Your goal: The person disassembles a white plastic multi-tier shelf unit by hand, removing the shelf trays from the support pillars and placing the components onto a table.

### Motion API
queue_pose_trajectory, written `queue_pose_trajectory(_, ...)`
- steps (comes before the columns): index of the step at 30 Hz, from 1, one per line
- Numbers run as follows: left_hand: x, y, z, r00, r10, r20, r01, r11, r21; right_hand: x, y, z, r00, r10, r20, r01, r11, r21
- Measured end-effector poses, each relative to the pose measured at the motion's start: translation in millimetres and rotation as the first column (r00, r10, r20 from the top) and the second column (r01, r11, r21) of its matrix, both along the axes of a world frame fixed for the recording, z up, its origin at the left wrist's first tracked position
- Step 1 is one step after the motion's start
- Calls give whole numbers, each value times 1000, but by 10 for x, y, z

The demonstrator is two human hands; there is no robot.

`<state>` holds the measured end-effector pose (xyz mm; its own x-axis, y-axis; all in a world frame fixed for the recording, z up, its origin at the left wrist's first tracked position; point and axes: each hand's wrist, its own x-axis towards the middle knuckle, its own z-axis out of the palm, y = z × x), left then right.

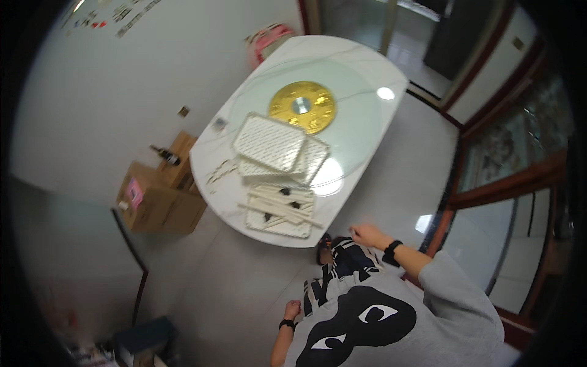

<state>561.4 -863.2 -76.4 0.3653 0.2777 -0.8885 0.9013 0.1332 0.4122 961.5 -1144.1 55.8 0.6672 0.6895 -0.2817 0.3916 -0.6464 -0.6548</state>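
My left hand [292, 309] hangs low beside my thigh, its fingers loosely curled, with nothing seen in it. My right hand [365, 234] is held out in front of me at the right of the table's near end, slightly blurred and curled closed, with nothing visible in it. Neither hand touches the table. Nearest to them on the white marble-patterned table [257, 227] lies a white perforated panel [296, 230] bearing several pale strips [280, 212] and three small black parts [295, 205]. Behind it, two more white perforated panels [269, 142] overlap at an angle.
A round glass turntable [358, 131] with a gold disc [316, 92] covers the table's middle. At left stand cardboard boxes [165, 205] with a dark bottle [166, 155] by the wall. A pink-covered seat [272, 41] is at the far end. Wood-framed glass doors [507, 177] line the right.
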Motion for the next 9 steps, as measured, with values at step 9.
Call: queue_pose_trajectory(9,1491,-614,73,961,-243,129,261,955,-142,-1635,-3230,-990,789,-610,-75,488,695,-528)
